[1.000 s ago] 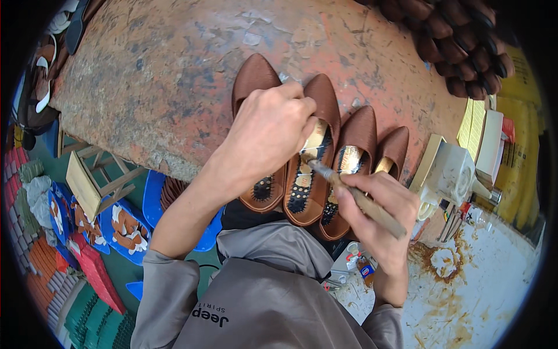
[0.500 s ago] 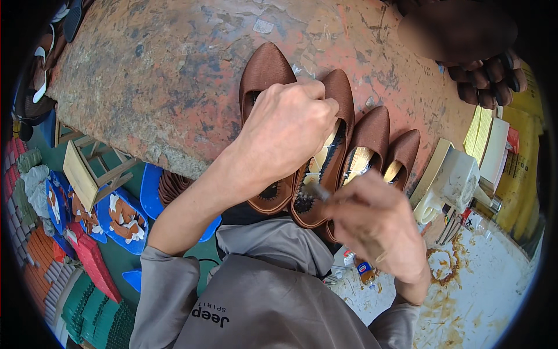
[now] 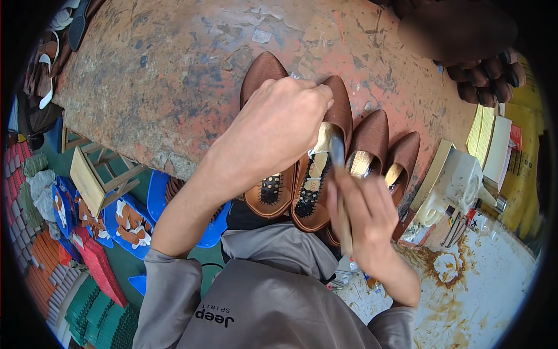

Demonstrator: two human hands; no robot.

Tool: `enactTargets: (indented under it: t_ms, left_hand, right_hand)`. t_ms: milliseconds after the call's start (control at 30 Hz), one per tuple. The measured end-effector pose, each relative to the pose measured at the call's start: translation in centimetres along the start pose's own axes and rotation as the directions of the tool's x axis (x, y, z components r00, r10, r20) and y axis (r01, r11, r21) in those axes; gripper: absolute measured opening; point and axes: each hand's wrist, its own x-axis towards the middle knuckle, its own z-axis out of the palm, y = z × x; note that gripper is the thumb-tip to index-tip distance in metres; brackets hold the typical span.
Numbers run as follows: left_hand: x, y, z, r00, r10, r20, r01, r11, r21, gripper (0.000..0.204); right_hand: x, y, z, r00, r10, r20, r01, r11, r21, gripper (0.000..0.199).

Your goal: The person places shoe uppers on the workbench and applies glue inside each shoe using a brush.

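A row of brown pointed-toe mules stands along the near edge of the worktable [image 3: 174, 70]. My left hand [image 3: 285, 110] is closed over the gap between the leftmost mule [image 3: 263, 70] and the second mule [image 3: 340, 96], gripping the second one's upper; its fingertips are hidden. In my right hand [image 3: 369, 212] is a wooden-handled brush [image 3: 344, 215], held nearly upright. The brush's tip reaches into the opening of the second mule, over the pale insole. That heel area is dark and dotted. A third mule [image 3: 372, 131] and a fourth mule [image 3: 405, 150] stand to the right.
A tape-dispenser-like machine [image 3: 450, 180] stands right of the row, near a glue-stained white surface [image 3: 494, 279]. Dark shoe parts [image 3: 488, 78] are stacked at the far right. On the left are a wooden stool [image 3: 90, 177] and blue trays [image 3: 128, 227] of brown pieces.
My right hand has brought the brush from the second mule's heel forward toward its toe opening, and the brush now stands more upright. My left hand stays on the mule, shifted slightly.
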Motion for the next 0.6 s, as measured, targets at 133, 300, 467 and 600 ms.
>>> enactTargets:
  t_ms: [133,300,467,600]
  left_hand:
    - [0.6,0.7,-0.1,1.0,0.009,0.01,-0.009,1.0,0.001,0.021]
    - [1.2,2.4,-2.1,0.988,-0.142,0.06,0.146,0.986,-0.074,0.028]
    - [-2.2,-0.5,-2.1,0.999,-0.029,-0.045,0.036,0.988,0.148,0.045]
    - [-3.7,-2.9,2.2,0.978,-0.12,-0.172,0.15,0.973,0.174,0.051]
  right_hand:
    - [-1.1,-2.6,-4.9,0.943,0.051,0.328,-0.12,0.974,0.194,0.034]
    - [1.1,1.3,0.6,0.997,0.023,0.072,-0.034,0.988,0.153,0.03]
    - [-1.8,0.3,-6.2,0.986,0.169,-0.018,-0.151,0.922,0.355,0.017]
    - [-8.0,4.4,-13.7,0.652,0.629,-0.424,-0.518,0.777,0.357,0.013]
